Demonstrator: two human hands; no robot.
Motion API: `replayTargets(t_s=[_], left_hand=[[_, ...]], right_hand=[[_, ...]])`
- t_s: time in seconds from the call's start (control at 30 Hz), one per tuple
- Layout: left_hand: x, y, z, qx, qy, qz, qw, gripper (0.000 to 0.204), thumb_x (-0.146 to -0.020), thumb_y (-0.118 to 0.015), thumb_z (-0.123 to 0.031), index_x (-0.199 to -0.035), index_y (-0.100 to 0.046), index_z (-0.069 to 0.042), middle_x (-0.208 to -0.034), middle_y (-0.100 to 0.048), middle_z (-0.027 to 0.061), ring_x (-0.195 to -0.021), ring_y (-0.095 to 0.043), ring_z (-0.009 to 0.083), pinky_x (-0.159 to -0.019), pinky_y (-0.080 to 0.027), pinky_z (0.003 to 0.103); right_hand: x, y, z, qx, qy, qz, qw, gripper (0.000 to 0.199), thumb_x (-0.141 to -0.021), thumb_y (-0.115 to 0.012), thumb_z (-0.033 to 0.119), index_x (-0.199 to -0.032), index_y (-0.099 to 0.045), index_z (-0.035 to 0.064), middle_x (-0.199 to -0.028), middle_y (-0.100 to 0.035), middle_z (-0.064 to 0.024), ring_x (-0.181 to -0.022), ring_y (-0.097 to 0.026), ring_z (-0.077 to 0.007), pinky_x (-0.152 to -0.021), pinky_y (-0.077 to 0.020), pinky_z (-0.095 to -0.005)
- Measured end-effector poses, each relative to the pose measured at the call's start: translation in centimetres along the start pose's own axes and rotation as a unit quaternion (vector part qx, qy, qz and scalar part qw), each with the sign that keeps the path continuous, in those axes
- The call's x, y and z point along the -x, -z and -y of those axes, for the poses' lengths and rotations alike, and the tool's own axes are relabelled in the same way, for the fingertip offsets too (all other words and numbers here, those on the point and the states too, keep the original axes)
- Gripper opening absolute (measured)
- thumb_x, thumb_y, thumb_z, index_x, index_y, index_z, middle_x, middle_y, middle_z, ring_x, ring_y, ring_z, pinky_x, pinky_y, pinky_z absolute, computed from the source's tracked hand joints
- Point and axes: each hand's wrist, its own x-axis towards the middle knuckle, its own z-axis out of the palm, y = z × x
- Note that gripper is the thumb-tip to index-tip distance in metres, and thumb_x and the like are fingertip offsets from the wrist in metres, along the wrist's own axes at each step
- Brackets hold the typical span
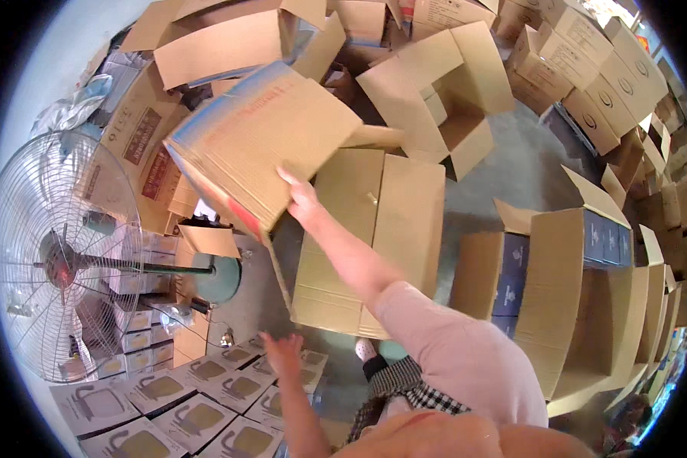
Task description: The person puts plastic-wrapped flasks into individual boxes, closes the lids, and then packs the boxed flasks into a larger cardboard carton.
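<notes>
A brown cardboard box with blue and red print is tilted in front of me, one flap hanging down. My right hand grips it at its near right edge; the thumb shows on the face and the other fingers are mostly hidden. Under my right forearm stands another large cardboard box, its top flaps folded over. My left hand holds nothing, its fingers apart, beside several white boxes printed with a picture of a glass mug.
A standing fan with a wire cage is at the left, its round green base on the floor. An empty opened carton lies ahead. To the right, an open carton stands by blue boxes. Stacked cartons fill the far right.
</notes>
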Motion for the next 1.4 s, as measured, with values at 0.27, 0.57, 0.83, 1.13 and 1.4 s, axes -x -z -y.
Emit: replayTargets(t_s=[0.27,0.57,0.83,1.13,1.4], left_hand=[[8.8,-18.0,-11.3,0.105,-0.098,0.122,0.982,0.103,-0.084,-0.051,-0.072,-0.153,-0.009,-0.008,-0.156,-0.013,0.0219,-0.139,-0.027,0.0421,-0.108,-0.033,0.057],[7.4,-38.6,-13.4,-0.137,-0.232,0.264,0.926,0.068,-0.094,-0.045,-0.058,-0.136,-0.047,-0.005,-0.129,-0.056,0.0148,-0.115,-0.056,0.0287,-0.096,-0.046,0.044],[34.3,-81.7,-24.1,-0.471,-0.681,0.183,0.531,0.067,-0.089,-0.052,-0.061,-0.119,-0.061,-0.002,-0.096,-0.07,0.0198,-0.095,-0.068,0.0312,-0.084,-0.052,0.044],[10.5,-59.4,4.8,-0.654,-0.451,0.432,0.427,0.036,-0.078,-0.069,-0.019,-0.11,-0.062,-0.003,-0.104,-0.064,0.0223,-0.101,-0.061,0.0387,-0.086,-0.049,0.048],[-5.0,-20.0,7.4,-0.635,-0.378,0.461,0.492,0.037,-0.093,-0.057,-0.034,-0.117,-0.066,-0.007,-0.122,-0.063,0.0165,-0.112,-0.06,0.0323,-0.094,-0.048,0.041]], right_hand=[[23.0,-13.5,14.6,0.306,0.09,0.063,0.946,0.045,-0.073,-0.084,0.02,-0.104,-0.067,-0.0072,-0.093,-0.07,-0.0097,-0.075,-0.062,-0.0136,-0.061,-0.0498,-0.0274],[40.3,-17.9,34.4,0.321,0.221,0.209,0.897,0.046,-0.07,-0.087,0.014,-0.108,-0.066,-0.0023,-0.104,-0.07,-0.0111,-0.095,-0.065,-0.017,-0.082,-0.053,-0.0329],[31.5,-29.0,75.3,0.431,0.807,-0.224,0.336,0.076,-0.084,-0.071,0.031,-0.137,-0.031,-0.0055,-0.132,-0.036,-0.0314,-0.124,-0.037,-0.0415,-0.104,-0.0322,-0.0481],[16.1,1.5,64.1,0.723,0.605,-0.124,0.309,0.07,-0.084,-0.067,0.029,-0.138,-0.036,-0.0023,-0.138,-0.037,-0.0309,-0.128,-0.035,-0.0457,-0.106,-0.0322,-0.0508],[28.3,32.1,30.3,0.826,-0.062,-0.113,0.548,0.069,-0.077,-0.076,0.042,-0.128,-0.057,-0.0012,-0.125,-0.061,-0.0229,-0.114,-0.06,-0.0362,-0.098,-0.0475,-0.0427]])
